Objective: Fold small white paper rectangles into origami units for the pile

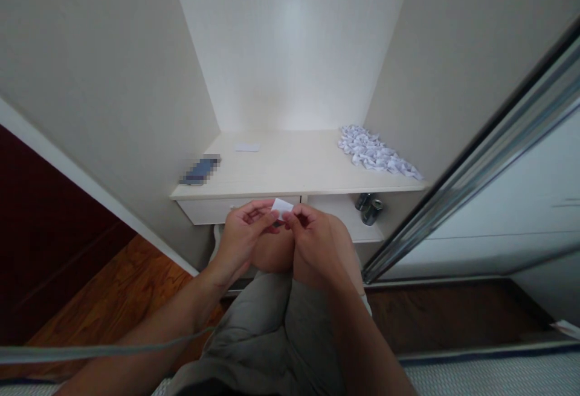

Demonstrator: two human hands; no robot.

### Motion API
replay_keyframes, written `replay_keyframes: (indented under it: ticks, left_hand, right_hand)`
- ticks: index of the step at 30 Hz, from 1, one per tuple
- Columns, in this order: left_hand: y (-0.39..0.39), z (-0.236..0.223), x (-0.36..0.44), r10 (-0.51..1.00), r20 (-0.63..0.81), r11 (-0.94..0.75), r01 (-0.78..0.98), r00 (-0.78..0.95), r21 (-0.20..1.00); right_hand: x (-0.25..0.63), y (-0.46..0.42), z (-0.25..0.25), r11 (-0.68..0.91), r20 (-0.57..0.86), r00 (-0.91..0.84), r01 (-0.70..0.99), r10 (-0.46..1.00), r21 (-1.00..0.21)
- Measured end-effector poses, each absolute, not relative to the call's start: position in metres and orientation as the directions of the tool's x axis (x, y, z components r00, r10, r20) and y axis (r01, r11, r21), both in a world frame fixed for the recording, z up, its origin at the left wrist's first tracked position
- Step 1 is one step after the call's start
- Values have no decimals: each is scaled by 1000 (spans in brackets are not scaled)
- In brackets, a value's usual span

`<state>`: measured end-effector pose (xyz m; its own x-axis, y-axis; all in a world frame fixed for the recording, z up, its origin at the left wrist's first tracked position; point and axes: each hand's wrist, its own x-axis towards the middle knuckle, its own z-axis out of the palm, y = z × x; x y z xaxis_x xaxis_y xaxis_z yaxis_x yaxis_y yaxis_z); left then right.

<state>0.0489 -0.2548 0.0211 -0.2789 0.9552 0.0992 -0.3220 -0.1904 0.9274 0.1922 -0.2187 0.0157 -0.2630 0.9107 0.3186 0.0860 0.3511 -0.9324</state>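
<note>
Between my two hands, above my knees, is a small piece of white paper. My left hand grips its left side, thumb on top and fingers beneath. At its lower right edge, the thumb and index finger of my right hand pinch it. On the shelf in front lies a flat white paper strip, towards the back left. A pile of folded white paper pieces spreads along the shelf's right side.
A blurred-out blue flat object lies at the shelf's left end. Below, a drawer is on the left, and two dark cans stand in an open compartment on the right. A metal-edged sliding door track runs along the right.
</note>
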Motion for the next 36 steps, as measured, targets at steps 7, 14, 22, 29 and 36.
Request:
replay_keyframes:
  ticks: [7,14,22,29,36]
  left_hand:
    - [-265,27,40,972,158,-183,-137,-173,974]
    - [-266,22,46,944,137,-199,-185,-301,962]
    - [-247,17,13,969,81,-91,-32,-231,995]
    - [-218,-3,12,938,104,-120,-26,-331,992]
    - [-193,-10,-17,959,236,-227,73,-156,971]
  right_hand:
    - [204,-228,37,401,320,-418,121,850,-908]
    - [185,-220,18,385,347,-319,61,882,-921]
    - [174,-189,17,501,351,-458,262,817,-825]
    - [159,-162,-3,289,208,-453,116,867,-950]
    - [154,-127,-7,180,149,-456,26,878,-983]
